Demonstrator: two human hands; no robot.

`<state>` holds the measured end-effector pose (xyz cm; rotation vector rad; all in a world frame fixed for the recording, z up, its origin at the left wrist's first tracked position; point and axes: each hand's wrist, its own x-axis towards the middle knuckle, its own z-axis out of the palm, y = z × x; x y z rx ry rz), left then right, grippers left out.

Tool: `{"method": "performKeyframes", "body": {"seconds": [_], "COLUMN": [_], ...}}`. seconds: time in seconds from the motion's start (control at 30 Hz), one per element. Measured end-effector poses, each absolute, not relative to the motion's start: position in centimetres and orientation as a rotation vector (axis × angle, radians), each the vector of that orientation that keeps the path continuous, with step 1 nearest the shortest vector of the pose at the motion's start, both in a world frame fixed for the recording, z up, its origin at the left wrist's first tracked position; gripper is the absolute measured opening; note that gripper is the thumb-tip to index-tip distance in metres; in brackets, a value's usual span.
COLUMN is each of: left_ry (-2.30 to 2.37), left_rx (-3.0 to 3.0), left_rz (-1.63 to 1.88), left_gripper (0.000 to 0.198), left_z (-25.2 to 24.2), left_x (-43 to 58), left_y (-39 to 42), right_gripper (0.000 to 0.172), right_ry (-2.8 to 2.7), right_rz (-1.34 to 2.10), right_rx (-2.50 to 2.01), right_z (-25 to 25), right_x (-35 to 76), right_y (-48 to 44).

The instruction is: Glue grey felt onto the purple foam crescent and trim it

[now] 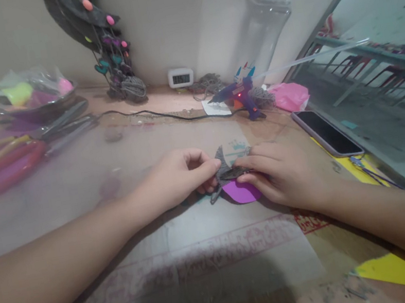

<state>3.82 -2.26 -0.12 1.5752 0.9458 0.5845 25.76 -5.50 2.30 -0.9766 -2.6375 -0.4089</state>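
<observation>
Between my two hands is a small grey, yarn-wrapped piece with a curved, pointed tip. My left hand pinches its left edge between thumb and fingers. On the other side, my right hand has its fingers closed at the piece's right end, where a dark narrow part shows. A purple paper or felt shape with a rounded edge lies below the grey piece, partly under my right fingers. Whether the purple shape is joined to the grey piece I cannot tell.
A purple glue gun with a lit red light stands behind my hands, its black cord running left. A phone lies right. Large scissors, a bowl, a small clock and a dark hanging ornament are further off.
</observation>
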Motion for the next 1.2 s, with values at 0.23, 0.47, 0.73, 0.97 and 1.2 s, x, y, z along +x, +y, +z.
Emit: {"method": "performKeyframes", "body": {"seconds": [0.23,0.47,0.73,0.97,1.2], "left_ry": [0.942,0.937,0.875,0.871,0.986], "left_rx": [1.561,1.583,1.524,1.539,1.814], "left_rz": [0.589,0.587,0.644,0.682,0.573], "left_gripper": [0.029,0.03,0.023,0.026,0.039], "left_z": [-0.1,-0.3,-0.2,-0.3,0.0], "left_x": [3.9,3.7,4.1,3.9,3.7], "left_y": [-2.3,-2.3,-2.2,-2.2,-2.7], "right_gripper": [0.026,0.029,0.028,0.023,0.036], "right_ry": [-2.64,-2.646,-2.42,-2.418,-2.483], "right_rz": [-0.455,-0.451,-0.039,0.08,-0.015], "right_rx": [-0.969,-0.954,-1.132,-1.083,-1.075], "right_z": [2.2,2.1,1.8,1.1,1.6], "right_x": [25.6,25.6,26.5,26.7,26.5], "right_y": [-5.5,-5.5,-5.2,-4.8,-5.0]}}
